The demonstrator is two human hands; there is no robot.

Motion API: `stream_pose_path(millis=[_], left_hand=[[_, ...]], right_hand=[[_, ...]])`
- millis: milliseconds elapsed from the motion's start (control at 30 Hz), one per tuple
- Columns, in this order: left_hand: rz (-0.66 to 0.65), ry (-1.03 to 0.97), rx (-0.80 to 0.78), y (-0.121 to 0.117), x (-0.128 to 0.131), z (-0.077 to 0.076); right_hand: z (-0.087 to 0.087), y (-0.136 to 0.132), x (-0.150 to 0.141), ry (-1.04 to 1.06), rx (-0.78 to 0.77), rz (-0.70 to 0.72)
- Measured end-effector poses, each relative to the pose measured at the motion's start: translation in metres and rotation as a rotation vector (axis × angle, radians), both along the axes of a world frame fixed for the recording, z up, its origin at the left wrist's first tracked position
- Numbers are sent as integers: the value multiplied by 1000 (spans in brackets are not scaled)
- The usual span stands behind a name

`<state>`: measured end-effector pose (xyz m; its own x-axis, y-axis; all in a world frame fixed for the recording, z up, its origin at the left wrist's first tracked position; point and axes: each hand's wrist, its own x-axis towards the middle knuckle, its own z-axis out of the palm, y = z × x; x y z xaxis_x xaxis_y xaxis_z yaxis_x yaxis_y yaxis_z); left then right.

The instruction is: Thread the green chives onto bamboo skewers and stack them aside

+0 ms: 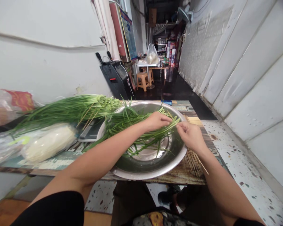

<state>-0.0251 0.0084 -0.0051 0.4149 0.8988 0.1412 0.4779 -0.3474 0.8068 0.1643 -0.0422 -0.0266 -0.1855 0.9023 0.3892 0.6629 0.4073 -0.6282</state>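
Note:
A wide metal basin (148, 174) stands in front of me with long green chives (122, 124) in it, their leaves spreading left. My left hand (157, 121) reaches over the basin, its fingers closed on a bunch of chives near the pale stem ends. At the basin's right rim, my right hand (190, 133) is pinched at the tips of these stems. What lies between its fingertips is too small to make out. Thin wooden skewers (192, 160) lie on the table below my right wrist.
A large pile of chives (68, 108) lies left of the basin, partly over a dark tray (88, 133). A plastic bag with something white (50, 142) rests nearer. Behind are a black speaker-like case (116, 78), stools (142, 81) and a white table (143, 64).

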Motion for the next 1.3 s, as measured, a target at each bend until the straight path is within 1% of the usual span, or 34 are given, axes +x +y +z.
stream_pose_path(millis=[33, 67, 100, 133, 167, 200, 267, 333, 400, 467, 500, 567, 633, 767, 900, 933, 1000, 1067, 1200, 1267, 1300], left_hand=[[-24, 33, 13, 3, -5, 3], [6, 66, 38, 8, -11, 4], [97, 101, 82, 14, -17, 4], [217, 147, 132, 19, -23, 2], [327, 207, 170, 25, -29, -1], [407, 275, 186, 29, -33, -6], [473, 422, 183, 34, -37, -17], [495, 544, 220, 35, -35, -26], [491, 618, 339, 34, -28, -31], [407, 670, 447, 33, -19, -33], [352, 699, 469, 33, -16, -34], [268, 761, 457, 33, -9, -36], [249, 784, 445, 33, -5, -38], [255, 724, 510, 30, -1, -42], [266, 673, 489, 30, 2, -40], [278, 621, 485, 31, 2, -39], [298, 450, 465, 34, 2, -34], [301, 232, 381, 36, 2, -29], [248, -203, 26, 35, -1, -24], [199, -350, -104, 34, -2, -25], [176, -390, -146, 33, -3, -26]], right_hand=[[0, 0, 0, 0, -3, -1], [0, 0, 0, -2, -3, -1], [0, 0, 0, -7, -2, -1], [0, 1, 0, -14, 0, -1], [-1, 1, 0, -21, 3, -1], [-1, 1, 0, -29, 5, -1], [-1, 2, 0, -43, 10, 1], [-1, 2, 0, -53, 11, 1], [-1, 2, 1, -61, 7, 3], [-1, 2, 1, -65, 4, 0], [0, 2, 1, -68, 4, -5], [0, 1, 1, -74, 2, -15], [1, 1, 0, -76, -1, -19], [1, 1, 0, -92, 1, -17], [0, 2, 0, -105, 9, -24], [0, 2, 0, -103, 10, -23], [-1, 3, 1, -97, 9, -24], [-1, 3, 1, -89, 6, -28], [-2, 2, 0, -63, 4, -15], [-1, 1, 0, -56, 12, -10], [-1, 1, 0, -54, 15, -12]])
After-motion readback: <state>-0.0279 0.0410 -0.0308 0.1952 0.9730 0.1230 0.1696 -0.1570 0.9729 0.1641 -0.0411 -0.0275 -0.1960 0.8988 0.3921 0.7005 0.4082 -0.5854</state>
